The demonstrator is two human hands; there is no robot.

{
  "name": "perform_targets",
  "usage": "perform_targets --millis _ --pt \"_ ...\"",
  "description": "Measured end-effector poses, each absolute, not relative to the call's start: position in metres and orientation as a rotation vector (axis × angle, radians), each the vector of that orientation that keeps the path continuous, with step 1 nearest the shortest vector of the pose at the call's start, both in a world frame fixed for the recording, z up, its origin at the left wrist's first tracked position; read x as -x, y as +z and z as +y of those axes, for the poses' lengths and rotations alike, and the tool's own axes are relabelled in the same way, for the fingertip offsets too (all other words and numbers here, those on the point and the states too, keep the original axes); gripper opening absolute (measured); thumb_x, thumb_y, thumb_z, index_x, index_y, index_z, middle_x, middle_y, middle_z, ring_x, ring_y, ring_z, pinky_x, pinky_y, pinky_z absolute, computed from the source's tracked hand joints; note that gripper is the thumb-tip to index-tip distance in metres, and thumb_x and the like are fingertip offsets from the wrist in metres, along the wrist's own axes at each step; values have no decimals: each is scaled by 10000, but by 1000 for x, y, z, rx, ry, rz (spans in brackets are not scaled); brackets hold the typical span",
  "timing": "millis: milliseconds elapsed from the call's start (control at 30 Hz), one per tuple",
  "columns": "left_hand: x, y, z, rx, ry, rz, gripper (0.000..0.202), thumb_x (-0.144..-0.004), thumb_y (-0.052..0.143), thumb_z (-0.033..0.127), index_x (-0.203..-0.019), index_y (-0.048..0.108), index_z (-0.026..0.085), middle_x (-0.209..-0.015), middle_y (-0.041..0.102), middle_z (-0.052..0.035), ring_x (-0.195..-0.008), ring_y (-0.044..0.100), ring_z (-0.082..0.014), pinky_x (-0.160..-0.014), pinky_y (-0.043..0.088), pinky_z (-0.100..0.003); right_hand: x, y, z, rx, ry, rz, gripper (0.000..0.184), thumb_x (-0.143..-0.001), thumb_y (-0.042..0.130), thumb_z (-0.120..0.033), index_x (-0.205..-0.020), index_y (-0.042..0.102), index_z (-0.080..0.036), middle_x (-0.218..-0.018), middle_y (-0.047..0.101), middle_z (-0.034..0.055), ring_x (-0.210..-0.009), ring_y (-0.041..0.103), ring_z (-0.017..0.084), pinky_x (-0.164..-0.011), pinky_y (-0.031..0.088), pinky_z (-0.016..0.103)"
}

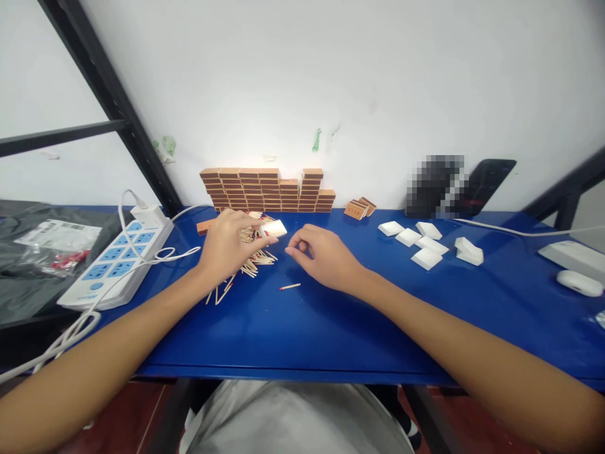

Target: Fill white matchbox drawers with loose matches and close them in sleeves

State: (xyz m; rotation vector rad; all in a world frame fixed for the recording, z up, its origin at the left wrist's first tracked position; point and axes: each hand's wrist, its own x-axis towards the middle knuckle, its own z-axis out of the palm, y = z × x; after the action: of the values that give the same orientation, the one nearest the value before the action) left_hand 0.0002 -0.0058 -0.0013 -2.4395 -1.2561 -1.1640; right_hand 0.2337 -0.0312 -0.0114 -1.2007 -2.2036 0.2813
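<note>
My left hand [231, 243] rests over a heap of loose matches [255, 255] on the blue table [302, 328], its fingers curled on a white inner matchbox tray [275, 228]. My right hand [324, 255] lies just right of the heap with fingers curled in a pinch; what they hold is too small to see. A single red-tipped match [290, 287] lies on the table in front of the right hand.
Stacked brown matchboxes [269, 189] line the wall, a few more [359, 208] to their right. Several white trays [425, 243] lie at right. A power strip [118, 258] with cables sits left; a dark phone [482, 176] and white devices [579, 282] far right.
</note>
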Motion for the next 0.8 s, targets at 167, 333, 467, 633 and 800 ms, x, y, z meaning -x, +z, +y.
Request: perform_targets --millis 167,333,467,633,800 --pt "2 2 -5 2374 -1185 -1327 371 -850 803 536 -978 825 189 -932 791 -71 -867 664 -246 -814 489 -381 -210 -22 -18 1213 384 -2289 65 -937 680 -241 -971 705 -192 -993 666 36 -840 606 149 -755 412 285" --pt "-1 3 -8 2392 -1170 -1315 365 -874 777 538 -988 828 195 -947 791 -72 -878 654 -245 -816 484 -377 -210 -26 -17 1245 333 -2345 108 -951 599 -161 -912 695 -192 -979 671 40 -845 618 153 -747 414 282" --pt "-1 2 -9 2412 -1178 -1300 361 -853 802 530 -1025 831 214 -950 789 -64 -874 643 -238 -805 485 -365 -214 -23 -22 1266 332 -2371 113 -964 589 -157 -928 690 -191 -995 667 50 -846 624 157 -747 418 286" --pt "0 1 -7 2423 -1153 -1305 376 -870 777 546 -1030 830 210 -957 787 -73 -892 642 -246 -812 490 -371 -214 -22 -24 1208 331 -2378 82 -1007 594 -222 -1040 660 -186 -1064 660 58 -869 621 163 -765 426 293" --pt "-1 2 -7 2430 -1114 -1335 415 -904 725 569 -1040 827 191 -962 784 -86 -903 638 -256 -830 494 -386 -212 -23 -21 1174 342 -2419 72 -1010 599 -232 -1027 658 -193 -1091 645 58 -917 623 172 -782 425 291"
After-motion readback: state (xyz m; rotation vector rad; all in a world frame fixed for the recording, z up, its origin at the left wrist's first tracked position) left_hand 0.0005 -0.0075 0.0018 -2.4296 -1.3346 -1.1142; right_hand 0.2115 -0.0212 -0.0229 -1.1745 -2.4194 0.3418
